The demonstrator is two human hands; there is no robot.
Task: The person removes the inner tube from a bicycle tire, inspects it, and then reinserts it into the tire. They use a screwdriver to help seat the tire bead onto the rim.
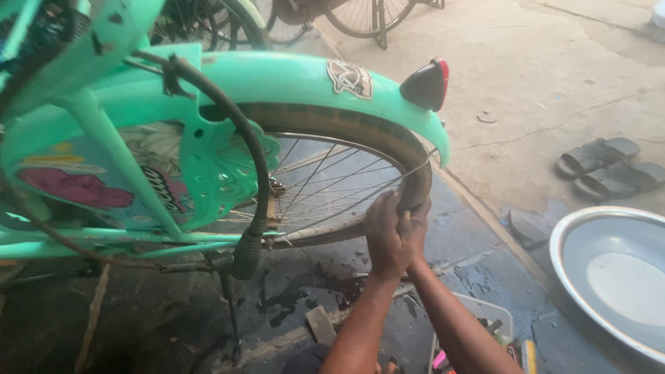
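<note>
down low, both hands clamp on the tyre (413, 181) of the bicycle's rear wheel (325, 183): the left hand (386, 235) wraps it in front, the right hand (418, 225) presses just behind. above curves the mint-green mudguard (291, 79) with a red reflector (427, 84). a metal basin (613, 277) and dark sandals (609, 166) lie at right.

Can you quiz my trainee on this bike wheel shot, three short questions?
1. True or false: both hands press on the rear tyre of the mint-green bicycle.
2. What lies on the concrete right of the mudguard? A) black sandals B) a helmet C) a pump
3. Fill in: the metal basin at the lower right holds ____.

Key: 1 true; 2 A, black sandals; 3 water.
</note>
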